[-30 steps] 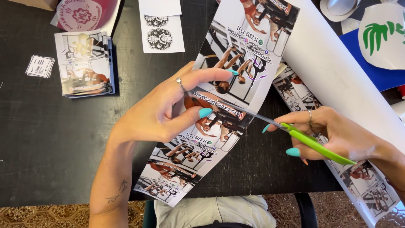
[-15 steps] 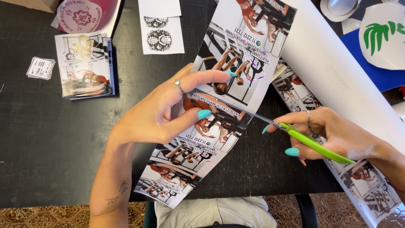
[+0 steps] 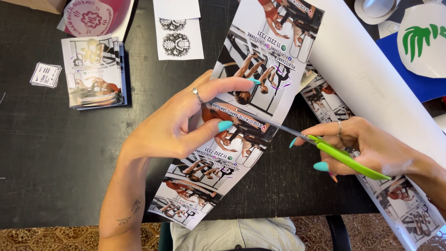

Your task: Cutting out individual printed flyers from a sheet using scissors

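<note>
The left hand (image 3: 181,123) pinches a printed strip (image 3: 241,116) over the table's (image 3: 37,176) near edge; the right hand (image 3: 367,148) grips green scissors (image 3: 334,153), blades in the strip's right edge.

One head-worn camera looks steeply down, close above the black flat-topped bench (image 3: 55,158) and both hands.

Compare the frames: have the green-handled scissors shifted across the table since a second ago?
No. The scissors keep their place against the fixed stack of flyers on the black table.
</note>
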